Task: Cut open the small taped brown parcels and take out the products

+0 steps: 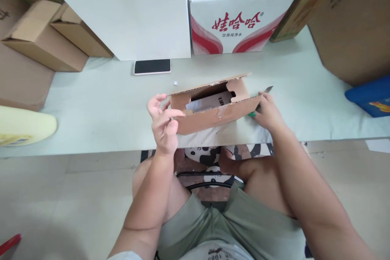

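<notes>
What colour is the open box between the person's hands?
The open box is brown, as the head view shows.

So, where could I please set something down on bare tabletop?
There are two bare patches: between the yellow bottle and the left hand, and between the right hand, holding a blade, and the blue package. The centre is crowded by the open carton, the back by boxes and a phone.

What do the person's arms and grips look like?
The left forearm and right forearm are bare, with no watch visible. The left grip and right grip wear no gloves, and I see no rings. A pale sleeve edge shows on the left; no right sleeve is visible.
</notes>
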Action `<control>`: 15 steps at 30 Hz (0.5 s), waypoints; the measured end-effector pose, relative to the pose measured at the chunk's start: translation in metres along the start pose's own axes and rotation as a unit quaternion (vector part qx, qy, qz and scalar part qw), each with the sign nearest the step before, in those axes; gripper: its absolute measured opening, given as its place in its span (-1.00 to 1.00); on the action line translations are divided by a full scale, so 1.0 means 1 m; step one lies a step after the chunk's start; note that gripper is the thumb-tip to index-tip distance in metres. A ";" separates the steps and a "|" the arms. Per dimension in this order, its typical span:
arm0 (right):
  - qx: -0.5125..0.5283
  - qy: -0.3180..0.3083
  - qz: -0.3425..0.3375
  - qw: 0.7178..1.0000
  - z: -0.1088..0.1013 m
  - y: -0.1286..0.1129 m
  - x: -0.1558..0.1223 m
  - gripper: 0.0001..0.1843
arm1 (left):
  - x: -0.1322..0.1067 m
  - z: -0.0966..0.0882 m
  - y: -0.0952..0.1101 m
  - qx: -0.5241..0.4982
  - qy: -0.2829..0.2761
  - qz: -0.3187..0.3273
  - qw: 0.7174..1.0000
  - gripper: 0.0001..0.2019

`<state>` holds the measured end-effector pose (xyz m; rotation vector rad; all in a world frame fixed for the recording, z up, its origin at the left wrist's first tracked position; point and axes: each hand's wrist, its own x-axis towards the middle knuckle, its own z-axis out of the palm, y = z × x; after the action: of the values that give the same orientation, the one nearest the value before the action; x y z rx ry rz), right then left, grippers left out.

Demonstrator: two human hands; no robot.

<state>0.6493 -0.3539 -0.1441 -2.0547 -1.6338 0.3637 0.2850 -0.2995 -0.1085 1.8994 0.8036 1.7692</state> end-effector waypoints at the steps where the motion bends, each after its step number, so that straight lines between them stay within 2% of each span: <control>1: -0.001 -0.004 -0.001 1.000 0.001 -0.002 -0.001 -0.42 | -0.001 -0.001 -0.001 0.017 -0.006 -0.011 1.000 -0.61; 5: -0.004 -0.008 -0.022 1.000 0.000 -0.010 -0.006 -0.42 | 0.000 -0.010 -0.001 0.060 -0.102 -0.057 0.991 -0.34; 7: 0.000 0.009 -0.040 0.999 -0.002 -0.016 -0.008 -0.47 | 0.001 -0.013 0.001 0.065 -0.149 -0.078 0.984 -0.21; 9: 0.014 0.040 -0.050 0.998 -0.006 -0.025 -0.008 -0.51 | 0.002 -0.014 0.004 0.067 -0.173 -0.084 0.979 -0.14; 12: 0.077 0.086 -0.058 0.992 -0.010 -0.038 -0.008 -0.57 | 0.006 -0.013 0.007 0.081 -0.185 -0.065 0.977 -0.15; 15: 0.179 0.119 -0.069 0.974 -0.012 -0.050 -0.012 -0.64 | 0.009 -0.009 0.008 0.086 -0.185 -0.029 0.979 -0.27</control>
<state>0.6106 -0.3595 -0.1085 -1.6386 -1.4365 0.3226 0.2769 -0.2999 -0.0957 2.2031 0.8825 1.2875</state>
